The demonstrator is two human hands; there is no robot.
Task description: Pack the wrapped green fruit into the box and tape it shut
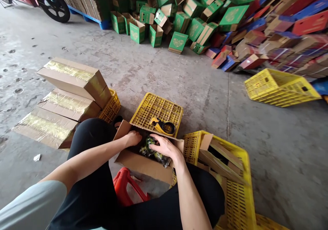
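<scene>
An open cardboard box (pixel 147 163) sits between my knees with its near flap folded out. Clear plastic packets with dark green contents (pixel 146 148) lie inside; what exactly they hold I cannot make out. My left hand (pixel 133 138) is closed at the box's left end, its fingertips hidden behind the knuckles. My right hand (pixel 166 146) reaches in from the right, fingers apart and resting on the packets. Just beyond the box, a yellow and black tape dispenser (pixel 163 125) lies on an upturned yellow crate (pixel 156 108).
Taped cardboard boxes (pixel 70 76) are stacked at left, beside another yellow crate (pixel 112 105). At right, a yellow crate (pixel 239 195) holds open cartons (pixel 222 154). A red stool (pixel 123 185) shows below me. Green cartons (pixel 178 42) and red-blue cartons (pixel 276 49) are heaped behind.
</scene>
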